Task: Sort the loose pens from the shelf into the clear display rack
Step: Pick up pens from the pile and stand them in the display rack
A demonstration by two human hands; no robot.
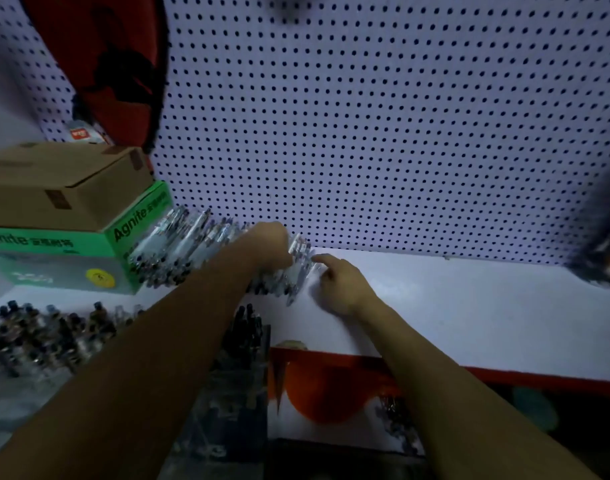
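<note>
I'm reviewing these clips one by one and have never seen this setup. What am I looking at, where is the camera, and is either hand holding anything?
There is no machine here: a person works with two bare hands, filmed by one wide-angle camera worn on the head, looking forward and down. Both forearms reach onto a white shelf backed by a pegboard. A pile of loose pens lies at the back of the shelf, against a green box with a cardboard box on top. The left hand is down in the pile and seems to grasp some pens, though blur hides its fingers. The right hand is beside the pile's end, index finger out. Nearer the camera, a clear rack holds upright pens.
</note>
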